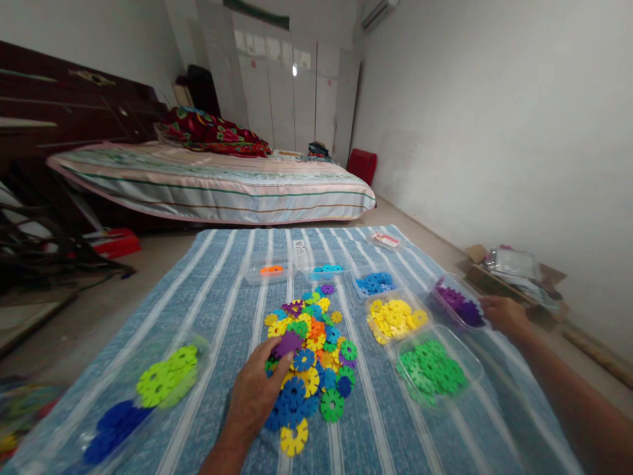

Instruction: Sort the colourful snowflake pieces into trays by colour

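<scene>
My left hand point(258, 379) is over a mixed heap of flower-shaped plastic discs point(316, 343), its thumb and fingers closed on a purple disc point(287, 344). Off to the right, my right hand point(505, 315) is at the right rim of a clear container point(442, 311) of purple discs point(455, 300). Its fingers are closed, but whether they grip the rim or a disc is hidden. Beside this container are clear containers of yellow discs point(395, 318), green discs point(432, 369) and blue discs point(374, 284).
Behind the heap, clear containers hold a few orange discs point(271, 270) and light blue discs point(327, 268). At the left are lime discs point(168, 375) and dark blue discs point(116, 429). A small clear box point(386, 241) lies at the far edge of the striped cloth point(222, 297). Beyond is a bed point(222, 188).
</scene>
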Tool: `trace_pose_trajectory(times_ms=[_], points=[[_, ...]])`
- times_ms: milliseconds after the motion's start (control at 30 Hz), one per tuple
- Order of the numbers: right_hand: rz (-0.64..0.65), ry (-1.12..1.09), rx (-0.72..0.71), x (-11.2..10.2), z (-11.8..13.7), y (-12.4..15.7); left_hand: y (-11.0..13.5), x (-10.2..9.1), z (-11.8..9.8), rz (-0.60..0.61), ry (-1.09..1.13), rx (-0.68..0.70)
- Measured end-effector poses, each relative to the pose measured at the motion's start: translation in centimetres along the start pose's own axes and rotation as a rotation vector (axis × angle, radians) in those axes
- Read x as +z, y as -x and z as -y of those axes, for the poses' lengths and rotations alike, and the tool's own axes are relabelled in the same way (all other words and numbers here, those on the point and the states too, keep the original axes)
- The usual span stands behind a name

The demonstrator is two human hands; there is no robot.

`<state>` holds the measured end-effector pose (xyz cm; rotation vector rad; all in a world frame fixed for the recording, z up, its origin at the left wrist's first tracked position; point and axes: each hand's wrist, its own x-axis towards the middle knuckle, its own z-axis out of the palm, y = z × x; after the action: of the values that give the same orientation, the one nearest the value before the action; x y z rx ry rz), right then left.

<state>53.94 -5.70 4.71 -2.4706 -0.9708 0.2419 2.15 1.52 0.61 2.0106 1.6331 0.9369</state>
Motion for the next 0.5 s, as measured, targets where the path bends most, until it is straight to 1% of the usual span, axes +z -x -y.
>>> trace_pose_trajectory(times_ms=[133,367,500], points=[[0.021,-0.064,0.034,0.3,0.2,0.3,0.0,0.0,0.0,-0.007,-0.002,0.004],[0.009,-0.035,-0.004,0.7,0.8,0.9,-0.1,0.1,0.1,-0.009,0.004,-0.011],[0.029,-0.039,0.017,0.6,1.8,1.5,0.0,0.1,0.1,-0.014,0.018,-0.007]])
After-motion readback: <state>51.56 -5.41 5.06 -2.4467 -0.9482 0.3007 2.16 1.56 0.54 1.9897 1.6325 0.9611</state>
